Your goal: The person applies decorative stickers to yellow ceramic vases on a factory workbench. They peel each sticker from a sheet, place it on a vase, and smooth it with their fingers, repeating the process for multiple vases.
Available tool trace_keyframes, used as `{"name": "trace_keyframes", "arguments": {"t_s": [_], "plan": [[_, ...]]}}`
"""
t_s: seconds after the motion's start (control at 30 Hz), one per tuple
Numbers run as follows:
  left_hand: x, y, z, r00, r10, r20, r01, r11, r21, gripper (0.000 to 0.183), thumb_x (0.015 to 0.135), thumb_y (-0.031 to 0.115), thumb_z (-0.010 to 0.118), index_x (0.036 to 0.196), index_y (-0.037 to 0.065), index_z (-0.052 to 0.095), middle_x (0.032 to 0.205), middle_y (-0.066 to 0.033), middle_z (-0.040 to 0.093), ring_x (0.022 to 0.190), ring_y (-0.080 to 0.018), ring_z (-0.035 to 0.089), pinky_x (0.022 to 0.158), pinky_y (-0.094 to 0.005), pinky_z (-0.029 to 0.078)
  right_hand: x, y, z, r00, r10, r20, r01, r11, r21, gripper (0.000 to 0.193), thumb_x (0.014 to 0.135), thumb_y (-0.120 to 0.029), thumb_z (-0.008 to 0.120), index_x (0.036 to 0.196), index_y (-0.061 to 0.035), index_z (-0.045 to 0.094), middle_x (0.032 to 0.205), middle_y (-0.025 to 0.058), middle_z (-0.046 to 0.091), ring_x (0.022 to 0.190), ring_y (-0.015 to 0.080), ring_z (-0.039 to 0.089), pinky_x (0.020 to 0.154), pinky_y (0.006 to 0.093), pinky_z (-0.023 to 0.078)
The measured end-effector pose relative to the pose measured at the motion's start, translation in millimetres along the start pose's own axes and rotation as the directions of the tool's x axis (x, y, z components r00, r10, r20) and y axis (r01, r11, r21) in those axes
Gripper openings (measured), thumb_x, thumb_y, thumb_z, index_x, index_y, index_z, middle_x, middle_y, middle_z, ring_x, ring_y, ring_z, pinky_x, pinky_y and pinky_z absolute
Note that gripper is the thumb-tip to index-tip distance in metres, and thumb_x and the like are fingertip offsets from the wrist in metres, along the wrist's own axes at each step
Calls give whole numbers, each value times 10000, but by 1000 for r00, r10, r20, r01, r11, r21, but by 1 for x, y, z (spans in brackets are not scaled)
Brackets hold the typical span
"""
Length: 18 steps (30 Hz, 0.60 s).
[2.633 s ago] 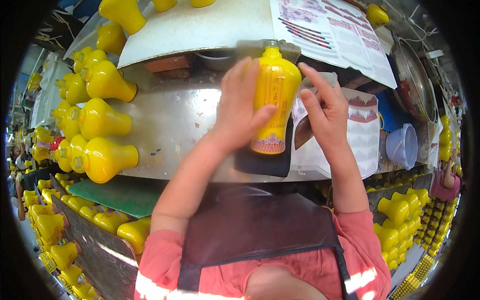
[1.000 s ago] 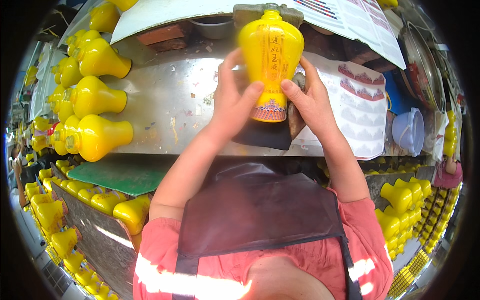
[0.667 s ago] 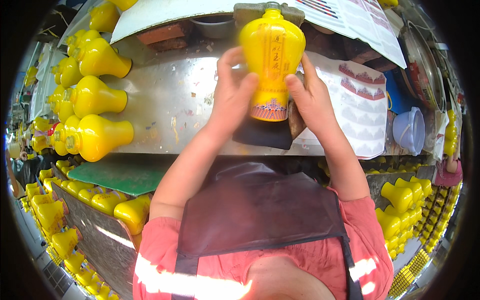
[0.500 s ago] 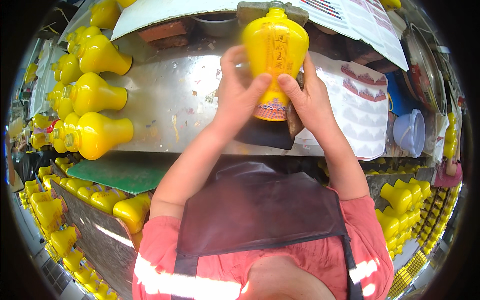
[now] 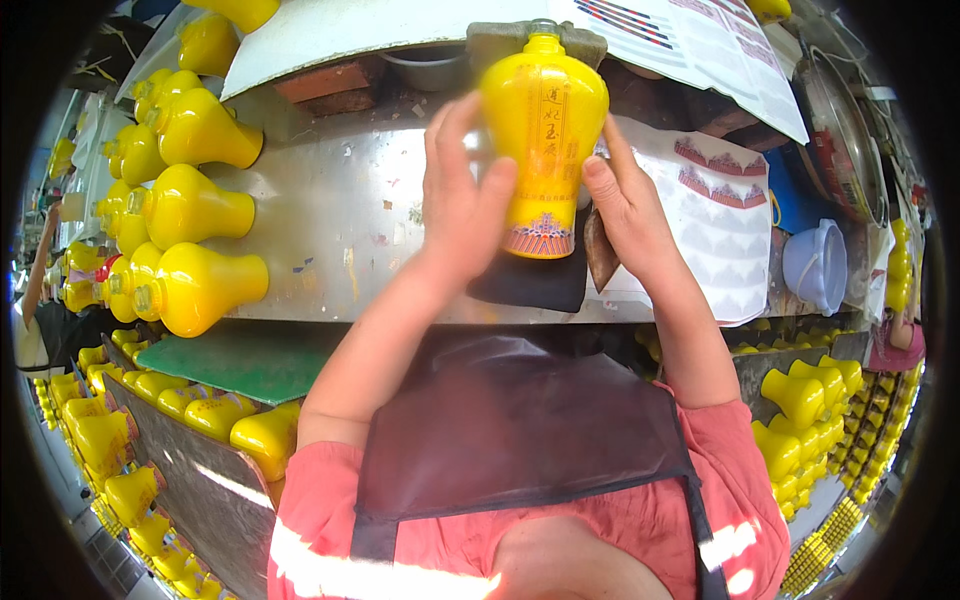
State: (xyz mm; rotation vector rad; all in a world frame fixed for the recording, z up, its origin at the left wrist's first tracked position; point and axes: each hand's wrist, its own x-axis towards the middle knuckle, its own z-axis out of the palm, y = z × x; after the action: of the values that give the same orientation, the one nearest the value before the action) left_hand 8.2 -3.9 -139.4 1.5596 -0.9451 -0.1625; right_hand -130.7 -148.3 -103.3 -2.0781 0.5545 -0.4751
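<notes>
A glossy yellow bottle (image 5: 545, 130) lies face up in front of me. Its neck rests on a grey-brown padded support (image 5: 490, 40), and its base, with a blue and red patterned band, points toward me. My left hand (image 5: 465, 195) is along its left side, fingers stretched and slightly blurred, thumb raised beside the glass. On the other side my right hand (image 5: 630, 200) has its fingers extended along the edge, the thumb close to the bottle. Whether the hidden fingertips touch it I cannot tell. Under the base lies a black cloth (image 5: 530, 290), next to a brown wedge-like piece (image 5: 598, 255).
Several yellow bottles (image 5: 205, 205) lie in a row at the metal table's left. Printed decal sheets (image 5: 715, 230) are at right, beside a pale blue bucket (image 5: 815, 265). A white board (image 5: 320, 30) rests on bricks (image 5: 325, 85) behind. A green board (image 5: 235, 360) sits near left.
Both thumbs have come off the bottle's front and my hands have spread apart to its sides. The bottle's base band sits slightly lower in the view.
</notes>
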Motion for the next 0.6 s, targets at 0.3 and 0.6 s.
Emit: {"name": "trace_keyframes", "arguments": {"t_s": [0.3,0.6], "plan": [[32,18,-2,929,260,263,-361,794,490,644,878,314,712,1491,244,528,1575,-219,299,1430,-448,290,1215,-510,272,4,-6,2,999,39,-8,-40,993,-115,973,995,-609,541,1616,32,155,1096,344,688,1007,505,687,836,489,552],[32,22,-1,923,266,278,-378,760,528,641,877,329,705,1490,259,534,1563,-213,310,1418,-443,297,1213,-505,279,6,12,0,998,-61,21,61,998,-35,892,1038,-514,529,1627,16,119,1187,341,674,1075,493,682,895,473,544]]}}
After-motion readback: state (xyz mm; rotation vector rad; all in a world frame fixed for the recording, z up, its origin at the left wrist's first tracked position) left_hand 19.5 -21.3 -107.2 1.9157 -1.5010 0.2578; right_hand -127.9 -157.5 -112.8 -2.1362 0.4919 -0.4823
